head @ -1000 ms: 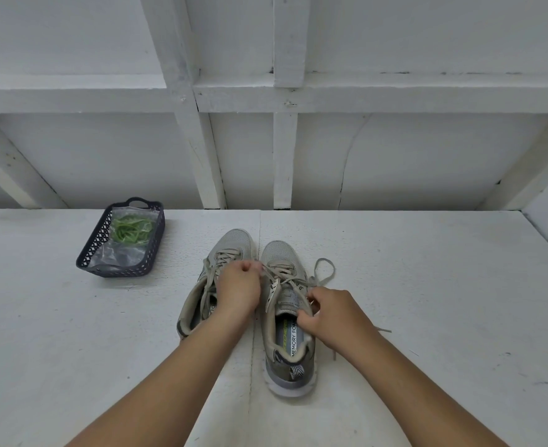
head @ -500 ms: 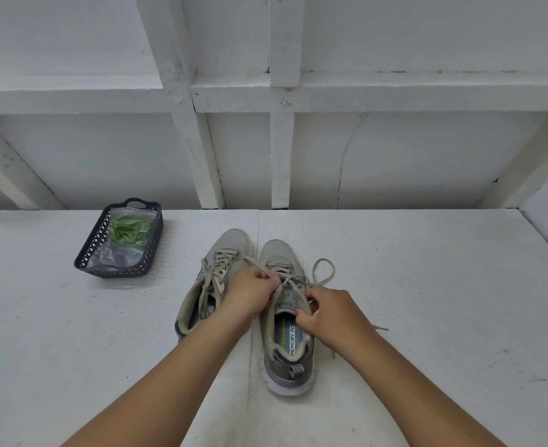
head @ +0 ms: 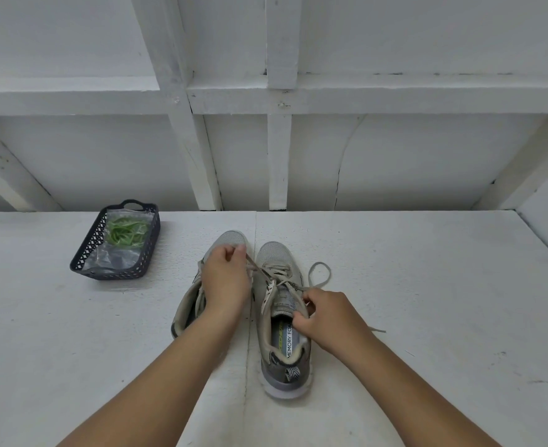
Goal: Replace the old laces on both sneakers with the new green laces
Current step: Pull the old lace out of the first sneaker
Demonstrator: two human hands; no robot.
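Left hand (head: 226,279) has pulled up and away toward the toes since a moment ago, pinching the old lace (head: 268,272) taut. Right hand (head: 326,319) grips lace at the right sneaker (head: 277,321) tongue; green laces (head: 125,233) sit bagged in the basket (head: 84,258), far left of both hands.

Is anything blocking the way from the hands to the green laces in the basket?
Yes, in a way. The green laces are sealed in a clear plastic bag inside the basket. The table between looks bare, but both the left hand and right hand are holding the old lace.
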